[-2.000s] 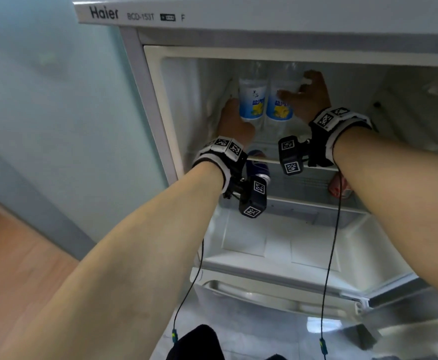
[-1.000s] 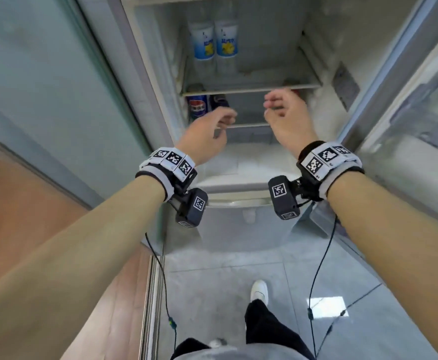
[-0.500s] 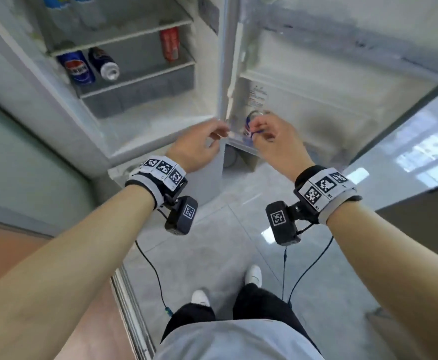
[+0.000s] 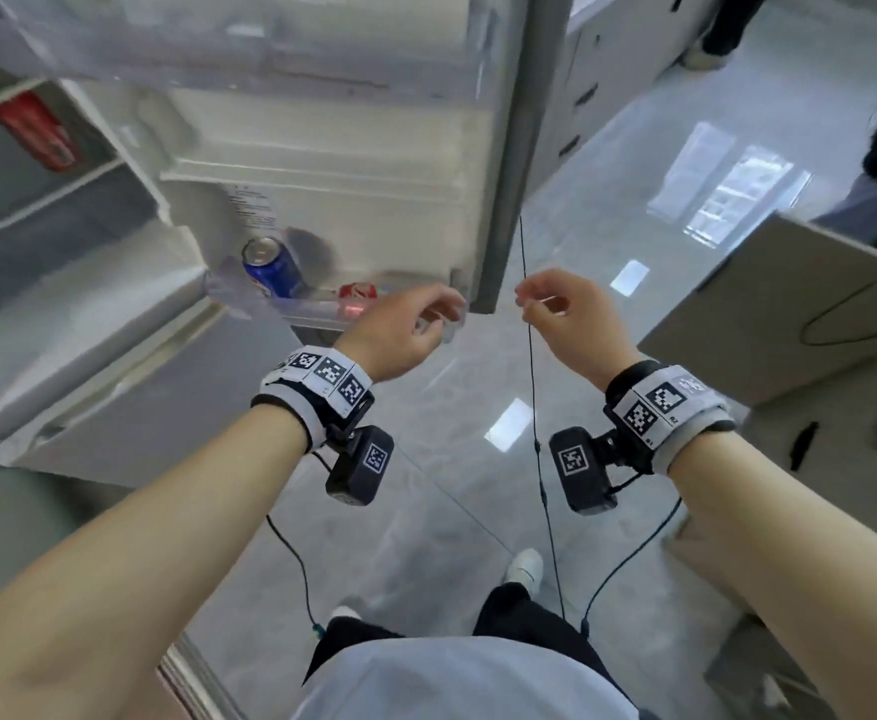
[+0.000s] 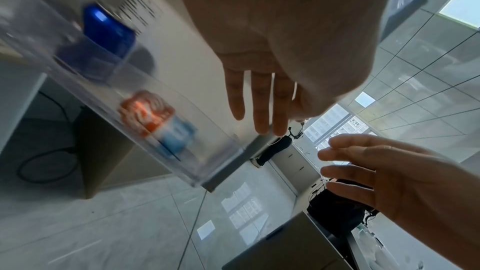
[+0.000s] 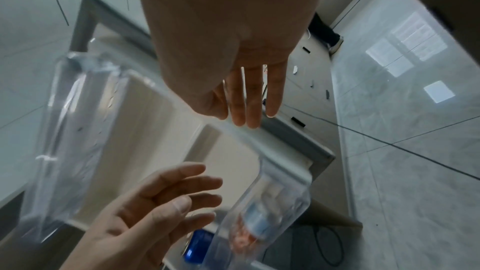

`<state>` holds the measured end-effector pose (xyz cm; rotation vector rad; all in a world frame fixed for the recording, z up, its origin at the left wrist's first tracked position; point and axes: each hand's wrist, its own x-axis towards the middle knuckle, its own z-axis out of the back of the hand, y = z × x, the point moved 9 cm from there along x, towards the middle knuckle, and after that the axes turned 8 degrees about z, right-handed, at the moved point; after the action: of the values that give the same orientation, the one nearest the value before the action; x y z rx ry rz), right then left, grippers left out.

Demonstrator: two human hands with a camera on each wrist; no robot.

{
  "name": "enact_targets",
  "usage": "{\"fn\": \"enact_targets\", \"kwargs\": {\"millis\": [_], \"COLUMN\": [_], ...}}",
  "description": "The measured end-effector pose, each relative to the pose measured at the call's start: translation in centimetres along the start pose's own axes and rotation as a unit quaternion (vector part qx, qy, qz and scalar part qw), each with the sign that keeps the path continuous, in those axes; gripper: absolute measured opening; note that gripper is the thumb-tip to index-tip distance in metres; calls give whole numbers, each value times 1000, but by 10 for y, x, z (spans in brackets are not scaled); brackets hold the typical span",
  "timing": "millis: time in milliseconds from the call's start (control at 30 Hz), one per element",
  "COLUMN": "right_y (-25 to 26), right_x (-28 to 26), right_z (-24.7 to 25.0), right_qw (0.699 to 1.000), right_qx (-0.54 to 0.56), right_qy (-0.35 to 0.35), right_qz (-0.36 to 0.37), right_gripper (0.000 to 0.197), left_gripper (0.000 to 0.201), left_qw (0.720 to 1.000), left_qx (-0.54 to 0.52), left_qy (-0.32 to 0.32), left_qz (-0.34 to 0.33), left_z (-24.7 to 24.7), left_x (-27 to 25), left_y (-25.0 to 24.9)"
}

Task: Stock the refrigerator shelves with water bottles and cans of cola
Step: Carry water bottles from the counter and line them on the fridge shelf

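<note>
The fridge door stands open, and its clear lower bin holds a blue cola can and a red cola can. Another red can stands on an inner shelf at the far left. My left hand hovers empty at the bin's right end, fingers loosely bent. My right hand hangs empty just right of the door edge. In the left wrist view my left fingers are straight beside the bin, with the blue can and red can inside. No water bottle shows.
A thin black cable hangs between my hands. A cardboard box stands on the right. Grey cabinets line the back, with someone's dark legs beyond. My own feet are on the glossy tiled floor.
Both hands let go of the water bottles on the top shelf and pulled out of the fridge. They and the view have swung right to the open door's lower bin.
</note>
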<state>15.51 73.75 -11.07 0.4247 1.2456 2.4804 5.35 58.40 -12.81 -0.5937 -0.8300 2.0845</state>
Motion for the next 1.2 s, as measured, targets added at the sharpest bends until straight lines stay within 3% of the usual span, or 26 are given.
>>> {"fn": "enact_targets", "kwargs": {"millis": [300, 633, 900, 1200], "right_y": [-116, -195, -240, -232], "right_x": [38, 140, 256, 406], "right_z": [124, 205, 254, 255], "right_qw": [998, 996, 995, 998], "right_qx": [12, 24, 13, 50], "right_qy": [-32, -64, -71, -43], "right_qz": [-55, -62, -73, -5], "right_gripper": [17, 15, 17, 19], "left_gripper": [34, 33, 35, 35], "left_qw": [999, 998, 993, 961], "left_qx": [-33, -15, -57, -152], "left_qy": [-12, -62, -100, -209], "left_qz": [3, 13, 28, 98], "left_z": [-104, -123, -106, -24], "left_x": [119, 268, 400, 496], "left_y": [-82, -127, -141, -101]}}
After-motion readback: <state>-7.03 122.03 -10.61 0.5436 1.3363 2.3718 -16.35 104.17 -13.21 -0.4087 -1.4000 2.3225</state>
